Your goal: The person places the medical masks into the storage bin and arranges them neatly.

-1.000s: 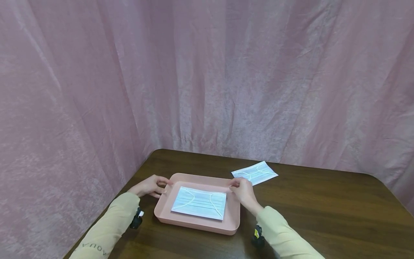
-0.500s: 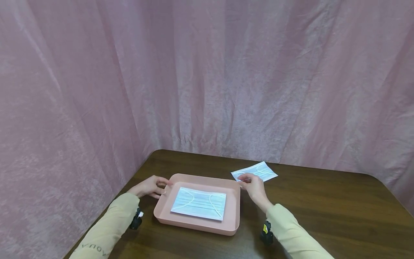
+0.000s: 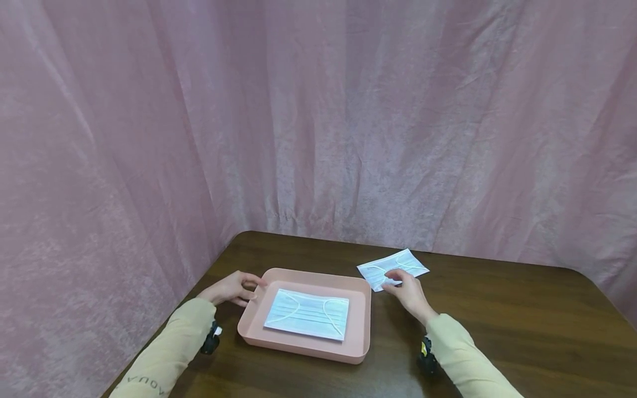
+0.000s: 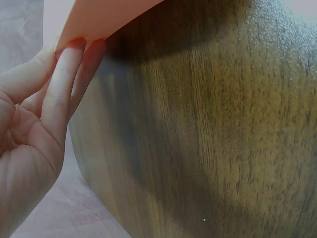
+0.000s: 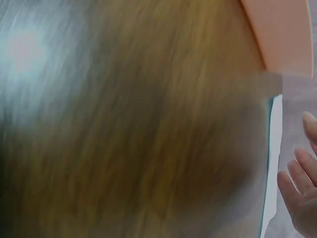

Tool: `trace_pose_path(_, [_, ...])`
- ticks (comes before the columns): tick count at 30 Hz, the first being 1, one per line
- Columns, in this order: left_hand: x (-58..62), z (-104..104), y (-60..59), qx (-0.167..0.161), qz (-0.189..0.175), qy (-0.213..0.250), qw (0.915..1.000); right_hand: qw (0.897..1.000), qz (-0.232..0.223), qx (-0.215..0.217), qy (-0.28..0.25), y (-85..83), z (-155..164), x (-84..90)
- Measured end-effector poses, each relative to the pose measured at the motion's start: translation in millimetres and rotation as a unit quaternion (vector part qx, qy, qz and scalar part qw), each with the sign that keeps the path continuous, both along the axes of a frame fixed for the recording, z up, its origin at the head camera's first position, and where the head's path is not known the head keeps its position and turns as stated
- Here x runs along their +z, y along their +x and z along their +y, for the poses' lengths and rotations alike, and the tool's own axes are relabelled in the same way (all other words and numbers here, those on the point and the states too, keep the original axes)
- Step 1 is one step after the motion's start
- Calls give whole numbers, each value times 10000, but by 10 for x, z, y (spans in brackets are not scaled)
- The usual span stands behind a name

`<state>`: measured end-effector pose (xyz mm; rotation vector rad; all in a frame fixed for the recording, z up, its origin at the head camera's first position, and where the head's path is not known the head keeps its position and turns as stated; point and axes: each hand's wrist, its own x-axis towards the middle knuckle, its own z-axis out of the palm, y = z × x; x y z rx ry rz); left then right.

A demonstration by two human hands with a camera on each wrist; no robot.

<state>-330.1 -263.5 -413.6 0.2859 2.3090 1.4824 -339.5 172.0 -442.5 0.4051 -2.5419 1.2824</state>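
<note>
The left hand (image 3: 230,287) curls its fingers (image 4: 67,74) against the far-left corner of the shallow pink plastic tray (image 3: 359,323), apparently bracing it on the dark wooden table (image 3: 497,320) — one pale blue pleated face mask (image 3: 307,314) already lies flat inside. The right hand (image 3: 409,290) rests relaxed fingers on a second pale blue face mask (image 3: 405,262) just right of the tray — whether it pinches the edge, I cannot tell.

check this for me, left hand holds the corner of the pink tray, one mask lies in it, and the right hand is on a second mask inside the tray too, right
Not quite. The second mask under the right hand lies on the table, beside the pink tray, not inside it. The head view shows it. The rest is right.
</note>
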Motion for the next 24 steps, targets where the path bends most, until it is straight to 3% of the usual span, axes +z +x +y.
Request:
trace_pose_path(15, [12,-10,-11,58,25,-163,9998,9947,-237,104,999,-8,198,-101])
trace_pose_path(24, [18,-21,-30,-5,40,-105,9999,9947,13,-45,1028,61,250,-76])
